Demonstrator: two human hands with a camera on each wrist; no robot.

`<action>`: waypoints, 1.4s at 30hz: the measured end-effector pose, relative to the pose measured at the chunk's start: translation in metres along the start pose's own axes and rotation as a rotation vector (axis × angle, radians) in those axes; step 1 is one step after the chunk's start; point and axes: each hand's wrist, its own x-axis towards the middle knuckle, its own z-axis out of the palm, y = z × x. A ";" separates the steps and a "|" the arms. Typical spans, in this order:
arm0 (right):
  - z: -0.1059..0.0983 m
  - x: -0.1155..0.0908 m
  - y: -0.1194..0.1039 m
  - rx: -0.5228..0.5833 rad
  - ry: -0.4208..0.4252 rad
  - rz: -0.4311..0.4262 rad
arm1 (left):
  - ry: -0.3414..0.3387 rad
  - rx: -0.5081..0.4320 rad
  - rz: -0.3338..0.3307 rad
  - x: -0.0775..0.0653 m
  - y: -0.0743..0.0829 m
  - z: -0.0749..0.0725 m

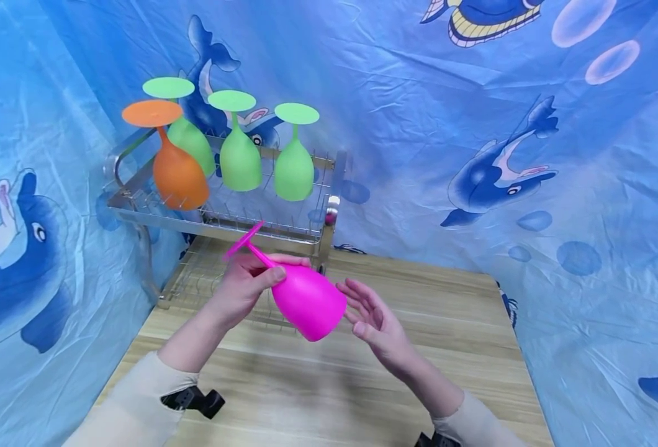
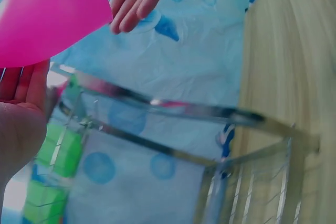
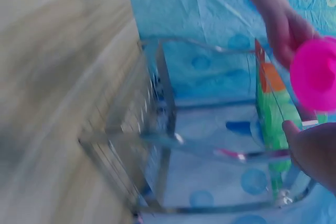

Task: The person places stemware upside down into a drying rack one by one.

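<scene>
A bright pink goblet (image 1: 309, 304) is tilted in front of the rack, its bowl pointing down to the right and its base up to the left. My left hand (image 1: 242, 288) grips it where the stem meets the bowl, thumb on the near side. Beside the rim is my right hand (image 1: 382, 332), its fingers extended and slightly bent. In the left wrist view, the right fingertips (image 2: 126, 22) lie at the goblet's rim; whether they press on it I cannot tell. The right wrist view shows the goblet (image 3: 312, 77) between both hands.
A two-tier metal dish rack (image 1: 326, 242) stands at the back left of the wooden table (image 1: 418, 298). Upside down on its top tier are an orange goblet (image 1: 180, 177) and three green goblets (image 1: 241, 161). Blue curtains (image 1: 396, 155) with whale pictures surround the table.
</scene>
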 end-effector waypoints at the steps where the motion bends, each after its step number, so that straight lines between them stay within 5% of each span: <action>1: -0.004 0.004 -0.003 -0.057 0.012 -0.018 | -0.003 0.011 -0.003 0.001 0.005 -0.003; 6: -0.015 0.033 -0.020 -0.348 0.127 -0.093 | -0.046 0.090 -0.063 0.013 0.037 -0.020; 12: -0.015 0.076 -0.023 -0.546 0.220 -0.231 | -0.094 0.259 -0.141 0.030 0.085 -0.034; 18: -0.011 0.113 -0.019 -0.626 0.313 -0.314 | -0.127 0.419 -0.183 0.054 0.131 -0.042; 23: -0.009 0.137 -0.010 -0.644 0.394 -0.324 | -0.091 0.488 -0.221 0.072 0.159 -0.049; 30: -0.003 0.154 0.000 -0.695 0.503 -0.309 | -0.003 0.647 -0.249 0.095 0.180 -0.068; 42: 0.007 0.165 0.008 -0.718 0.512 -0.346 | 0.143 0.942 -0.412 0.137 0.189 -0.094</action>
